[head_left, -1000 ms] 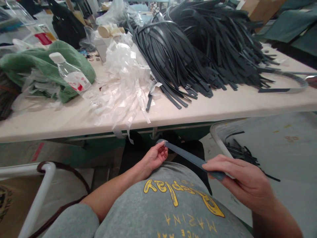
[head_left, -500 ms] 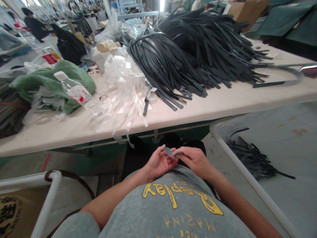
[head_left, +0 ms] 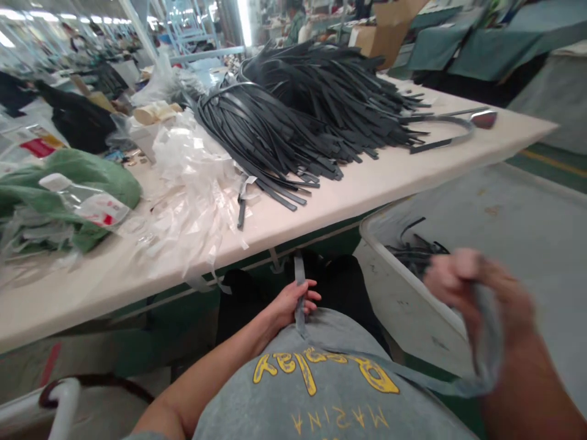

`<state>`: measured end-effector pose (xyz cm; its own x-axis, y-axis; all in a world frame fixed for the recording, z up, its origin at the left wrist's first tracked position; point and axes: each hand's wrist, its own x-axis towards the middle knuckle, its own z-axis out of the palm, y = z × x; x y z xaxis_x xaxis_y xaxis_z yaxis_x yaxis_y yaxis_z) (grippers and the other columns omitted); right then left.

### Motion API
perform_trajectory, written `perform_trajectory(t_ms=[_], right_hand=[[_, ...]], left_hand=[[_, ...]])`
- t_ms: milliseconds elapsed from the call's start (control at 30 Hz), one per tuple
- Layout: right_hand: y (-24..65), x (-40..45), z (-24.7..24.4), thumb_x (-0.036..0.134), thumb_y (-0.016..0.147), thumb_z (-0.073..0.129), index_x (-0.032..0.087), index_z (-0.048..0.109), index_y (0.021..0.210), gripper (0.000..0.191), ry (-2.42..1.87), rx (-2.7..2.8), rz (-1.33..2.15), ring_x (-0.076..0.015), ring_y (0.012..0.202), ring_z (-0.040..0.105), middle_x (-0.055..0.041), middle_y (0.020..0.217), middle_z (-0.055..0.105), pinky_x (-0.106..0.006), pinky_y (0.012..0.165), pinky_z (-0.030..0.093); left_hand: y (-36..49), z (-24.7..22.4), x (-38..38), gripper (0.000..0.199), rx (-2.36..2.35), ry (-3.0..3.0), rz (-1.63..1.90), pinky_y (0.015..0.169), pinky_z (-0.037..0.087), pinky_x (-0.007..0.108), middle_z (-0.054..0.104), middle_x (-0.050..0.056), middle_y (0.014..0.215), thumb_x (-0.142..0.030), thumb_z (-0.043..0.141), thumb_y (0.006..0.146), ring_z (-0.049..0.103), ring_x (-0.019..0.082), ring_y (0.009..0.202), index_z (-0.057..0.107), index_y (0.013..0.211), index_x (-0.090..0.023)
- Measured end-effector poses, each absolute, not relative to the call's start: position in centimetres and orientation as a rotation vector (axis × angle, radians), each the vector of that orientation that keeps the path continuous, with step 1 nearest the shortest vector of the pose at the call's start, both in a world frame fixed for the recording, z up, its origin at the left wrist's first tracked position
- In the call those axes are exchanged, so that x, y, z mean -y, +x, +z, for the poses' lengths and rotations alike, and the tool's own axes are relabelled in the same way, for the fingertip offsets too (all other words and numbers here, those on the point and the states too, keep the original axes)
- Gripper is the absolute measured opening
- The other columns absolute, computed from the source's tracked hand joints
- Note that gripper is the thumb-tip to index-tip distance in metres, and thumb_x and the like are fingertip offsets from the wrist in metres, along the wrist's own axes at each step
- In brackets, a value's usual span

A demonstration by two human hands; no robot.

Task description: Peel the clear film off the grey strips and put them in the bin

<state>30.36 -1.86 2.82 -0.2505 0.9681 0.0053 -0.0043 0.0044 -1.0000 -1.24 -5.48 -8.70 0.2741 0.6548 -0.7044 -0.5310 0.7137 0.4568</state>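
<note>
A long grey strip (head_left: pixel 299 269) runs through my left hand (head_left: pixel 290 302), which is in front of my shirt with its fingers loosely curled about the strip. One end of the strip sticks out beyond these fingers. From there it drops in a slack curve across the shirt and loops up to my right hand (head_left: pixel 481 293). Raised at the right and blurred by motion, my right hand grips the strip near its other part. Its exact finger positions are smeared.
On the table (head_left: pixel 358 189) lies a big heap of dark strips (head_left: pixel 312 116). Torn clear plastic (head_left: pixel 192 177), a plastic bottle (head_left: pixel 87 201) and green cloth (head_left: pixel 114 177) are at its left. A grey bin (head_left: pixel 518 214) holding dark strips (head_left: pixel 415 253) stands at the right.
My right hand has swung away from my left hand to the right, drawing the strip out into a long loop. My left hand stays near the shirt. The view has turned rightward.
</note>
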Motion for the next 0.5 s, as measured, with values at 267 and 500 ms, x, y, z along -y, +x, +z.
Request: perform_trajectory(t_ms=[267, 500], right_hand=[[21.1, -3.7, -3.6, 0.051, 0.071, 0.079, 0.017, 0.072, 0.085, 0.037, -0.937, 1.145, 2.002, -0.0334, 0.126, 0.053, -0.0148, 0.132, 0.061, -0.053, 0.101, 0.044], [21.2, -4.2, -4.5, 0.057, 0.07, 0.077, 0.022, 0.071, 0.09, 0.041, -0.9, 1.054, 1.835, -0.0288, 0.117, 0.061, -0.01, 0.129, 0.064, -0.048, 0.099, 0.048]], left_hand=[[-0.2, -7.1, 6.2, 0.04, -0.803, 0.781, 0.516, 0.041, 0.032, 0.017, 0.07, 0.004, 0.08, -0.05, 0.058, 0.086, 0.061, 0.009, 0.048, 0.055, 0.107, -0.016], [0.1, -6.1, 6.0, 0.039, -0.792, 0.96, 0.476, 0.046, 0.033, 0.018, 0.068, 0.004, 0.085, -0.05, 0.051, 0.091, 0.062, 0.009, 0.052, 0.055, 0.111, -0.017]])
